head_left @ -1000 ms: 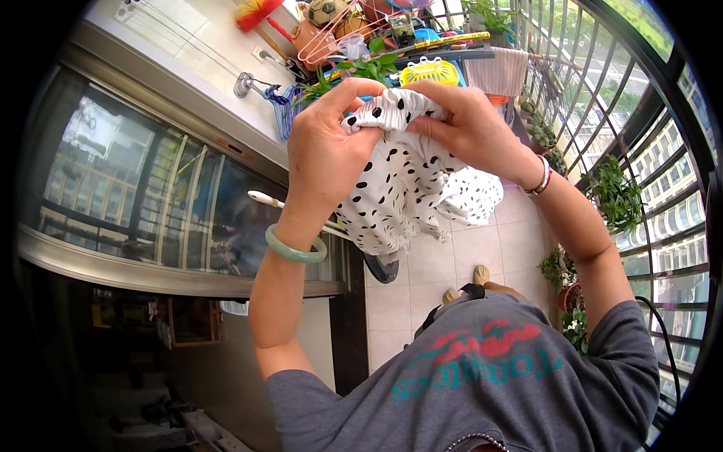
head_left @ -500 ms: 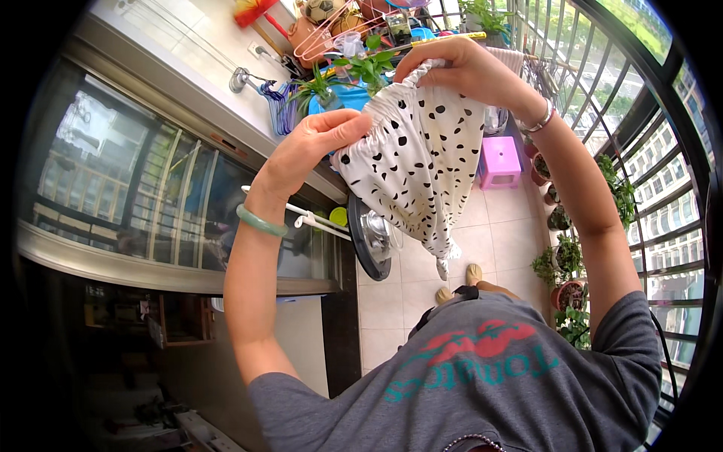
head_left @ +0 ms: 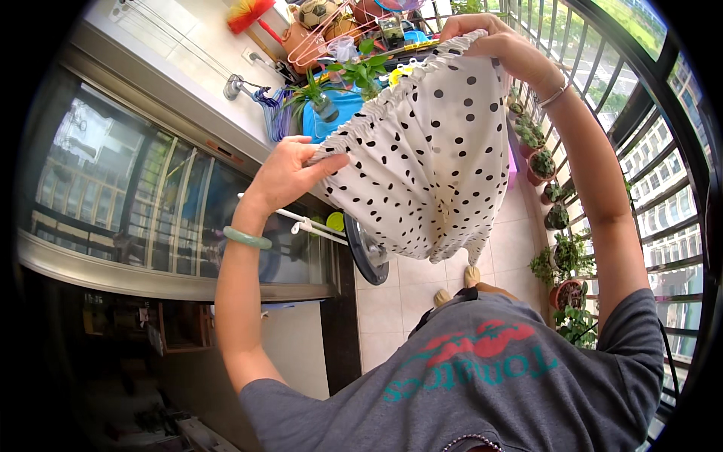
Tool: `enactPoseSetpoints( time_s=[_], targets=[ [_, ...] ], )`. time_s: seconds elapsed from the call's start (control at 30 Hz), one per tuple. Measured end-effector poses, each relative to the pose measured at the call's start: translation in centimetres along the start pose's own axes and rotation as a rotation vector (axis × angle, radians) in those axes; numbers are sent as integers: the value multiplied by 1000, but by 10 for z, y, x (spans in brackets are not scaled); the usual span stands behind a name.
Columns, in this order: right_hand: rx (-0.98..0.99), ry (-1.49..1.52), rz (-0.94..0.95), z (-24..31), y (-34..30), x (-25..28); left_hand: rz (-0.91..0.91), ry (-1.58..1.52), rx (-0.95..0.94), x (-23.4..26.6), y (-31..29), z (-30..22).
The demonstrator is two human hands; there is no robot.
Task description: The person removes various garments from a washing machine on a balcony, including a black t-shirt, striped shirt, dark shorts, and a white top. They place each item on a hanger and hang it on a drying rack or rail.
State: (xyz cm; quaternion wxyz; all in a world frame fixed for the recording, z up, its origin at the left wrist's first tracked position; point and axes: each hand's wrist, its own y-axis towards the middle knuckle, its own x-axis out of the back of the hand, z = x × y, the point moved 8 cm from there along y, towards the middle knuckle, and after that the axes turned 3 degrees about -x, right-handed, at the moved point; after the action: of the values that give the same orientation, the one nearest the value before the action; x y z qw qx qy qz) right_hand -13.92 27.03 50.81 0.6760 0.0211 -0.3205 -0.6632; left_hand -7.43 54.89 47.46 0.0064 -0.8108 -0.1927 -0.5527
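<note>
A white garment with black polka dots (head_left: pixel 433 139) hangs in front of me, its gathered elastic edge stretched along the top. My left hand (head_left: pixel 292 172) grips the left end of this edge between thumb and fingers; a green bangle circles that wrist. My right hand (head_left: pixel 512 51) pinches the opposite end, higher up and farther off, with a silver bracelet below it. Between my hands the cloth spreads wide, then bunches into folds at its lower end above the tiled floor. Whether it has separate legs I cannot tell.
Potted plants (head_left: pixel 566 256) line the barred railing (head_left: pixel 655 143) on my right. A sliding glass door (head_left: pixel 151 173) stands on my left, with a round black-rimmed object (head_left: pixel 367 252) near it. Hangers (head_left: pixel 277 113), balls (head_left: pixel 320 11) and a blue tub (head_left: pixel 343 113) crowd the far end.
My hands have moved apart, the right one up and right, the left slightly down and left. The polka-dot garment, narrow and drooping before, is spread wider and its lower end hangs higher.
</note>
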Motion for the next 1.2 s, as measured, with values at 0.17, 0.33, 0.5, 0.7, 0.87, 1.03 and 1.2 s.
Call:
enactPoseSetpoints(
  time_s=[0.17, 0.33, 0.5, 0.7, 0.87, 1.03, 1.2],
  targets=[
    [-229, -308, -62, -46, 4, 3, -147, -855, 166, 30, 25, -19],
    [172, -332, -180, 22, -3, -37, -184, -1002, 92, 26, 60, -40],
    [854, -729, -166, 135, -40, -87, 90, -1324, 122, -8, 85, -60],
    [806, -1111, 23, 114, -28, -112, 104, -1530, 141, -18, 92, -72],
    [817, -1142, 117, 110, -31, -109, -4, -1494, 170, -32, 89, -62],
    [678, -1198, 118, 106, -32, -103, -58, -1365, 192, -35, 86, -55],
    [482, -1063, 73, 104, -27, -66, -26, -928, 310, -65, 71, -22]
  ],
)
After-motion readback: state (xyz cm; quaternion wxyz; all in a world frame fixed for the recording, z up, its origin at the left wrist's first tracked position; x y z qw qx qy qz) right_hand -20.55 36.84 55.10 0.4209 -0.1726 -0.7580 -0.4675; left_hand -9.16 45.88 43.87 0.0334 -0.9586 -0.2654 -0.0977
